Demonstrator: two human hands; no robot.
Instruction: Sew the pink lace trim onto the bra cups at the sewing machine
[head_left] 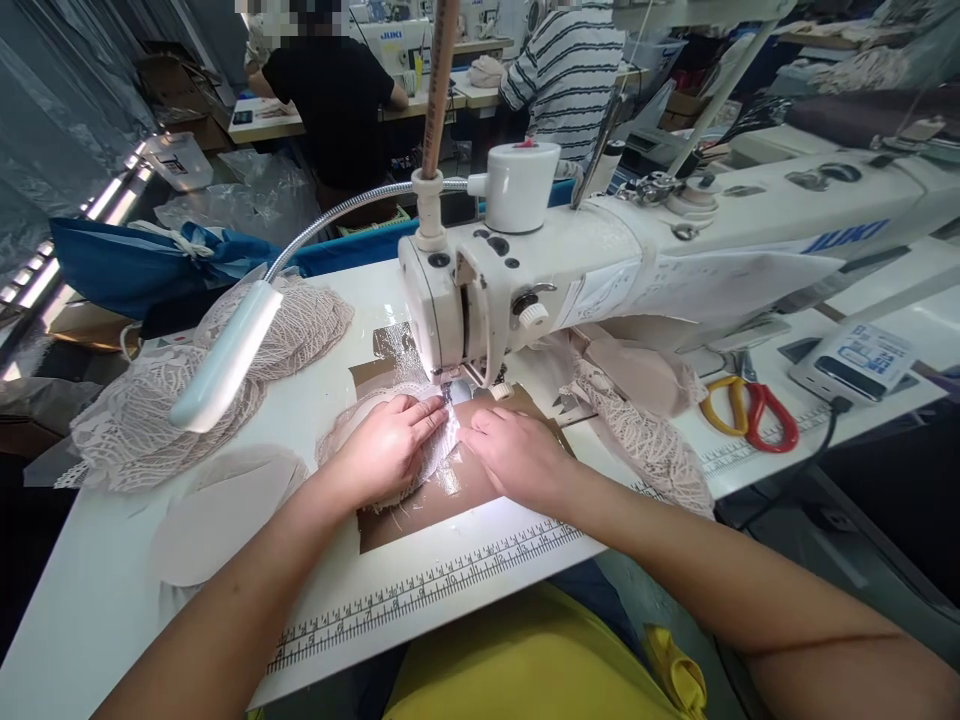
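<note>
A round beige lace fabric piece [435,462] lies under the presser foot [455,392] of a white sewing machine [540,260]. My left hand [390,440] rests on top of it, fingers stretched forward and close together, the tips right beside the foot. At the piece's right edge, my right hand [517,452] has its fingers curled in, thumb and fingertips against the fabric near the foot. Part of the piece is hidden beneath my left hand. Under both hands is a brown sheet [480,490] taped to the white tabletop.
Stacked lace pieces [161,410] and smooth beige pieces [225,510] lie at left, below a lamp [229,355]. To the right are a lace strip [645,430], scissors [750,410] and a white box-shaped device [855,362]. Two people sit beyond the machine.
</note>
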